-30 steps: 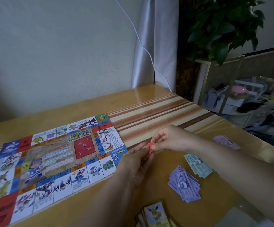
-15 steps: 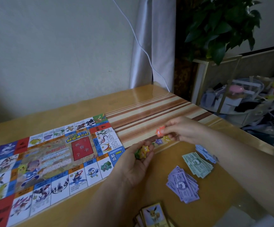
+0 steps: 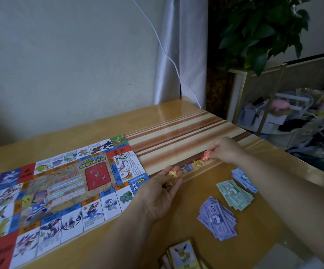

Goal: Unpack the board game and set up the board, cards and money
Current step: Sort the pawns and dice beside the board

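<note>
Fingers (image 3: 215, 148) of right hand (image 3: 227, 150) pinch orange star token (image 3: 206, 155), low over striped table (image 3: 176, 133), at end of token row (image 3: 197, 164). Left hand (image 3: 157, 197) curls round yellow 3 star (image 3: 173, 174), maybe more beneath. Tokens look thin, light, stiff; take by edges, likely skid on glossy top.

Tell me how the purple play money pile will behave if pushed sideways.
The purple play money is a loose, fanned pile, so it would probably smear apart rather than slide whole. The notes look thin: likely light and floppy. The table looks glossy, so notes may slip.
</note>
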`<state>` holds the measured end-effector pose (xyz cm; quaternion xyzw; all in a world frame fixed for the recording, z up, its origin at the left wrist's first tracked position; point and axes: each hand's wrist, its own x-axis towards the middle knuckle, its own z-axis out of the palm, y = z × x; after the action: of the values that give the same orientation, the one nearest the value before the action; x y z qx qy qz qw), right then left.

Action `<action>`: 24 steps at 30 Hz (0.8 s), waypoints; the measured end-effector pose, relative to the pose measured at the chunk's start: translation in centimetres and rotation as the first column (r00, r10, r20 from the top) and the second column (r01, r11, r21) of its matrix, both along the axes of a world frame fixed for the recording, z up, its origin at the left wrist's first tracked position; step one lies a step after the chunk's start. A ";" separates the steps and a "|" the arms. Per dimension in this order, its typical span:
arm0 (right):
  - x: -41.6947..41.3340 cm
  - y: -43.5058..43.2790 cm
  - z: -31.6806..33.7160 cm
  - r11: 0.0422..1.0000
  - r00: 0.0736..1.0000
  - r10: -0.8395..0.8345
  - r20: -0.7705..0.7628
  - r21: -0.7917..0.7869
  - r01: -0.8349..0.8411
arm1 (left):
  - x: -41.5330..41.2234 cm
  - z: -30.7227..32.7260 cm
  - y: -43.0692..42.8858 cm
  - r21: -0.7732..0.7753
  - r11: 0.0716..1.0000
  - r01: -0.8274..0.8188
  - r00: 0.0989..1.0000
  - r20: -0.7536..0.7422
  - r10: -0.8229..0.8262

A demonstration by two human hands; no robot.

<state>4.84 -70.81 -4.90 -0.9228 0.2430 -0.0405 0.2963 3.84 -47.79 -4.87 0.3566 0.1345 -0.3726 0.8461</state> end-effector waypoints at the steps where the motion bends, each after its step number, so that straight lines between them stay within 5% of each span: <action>1: 0.0 0.0 0.0 1.000 1.000 0.006 -0.001 -0.026 -0.006 | 0.0 0.0 0.0 0.001 1.000 0.002 1.000 0.002 -0.002; 9: -0.6 0.0 0.6 0.994 0.994 0.027 0.103 -0.106 -0.016 | -0.2 0.2 0.1 -0.010 1.000 0.021 1.000 0.022 -0.021; 12: -1.6 2.5 2.7 0.974 0.962 0.225 0.157 -0.037 -0.222 | -0.1 0.2 0.1 -0.010 0.999 0.030 0.999 0.025 -0.030; 16: -3.0 6.1 3.7 0.839 0.841 0.540 0.029 0.061 -0.541 | -0.2 0.0 -0.1 0.018 0.999 0.048 0.997 0.063 -0.049; 24: -2.9 7.4 3.9 0.822 0.829 0.558 0.040 0.112 -0.559 | -0.6 0.1 -0.2 0.109 0.994 0.017 0.993 0.118 -0.030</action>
<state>1.94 -63.37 -1.00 -0.9341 -0.0364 0.0597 0.3502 3.25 -48.04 -4.81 0.4250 0.0994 -0.3527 0.8277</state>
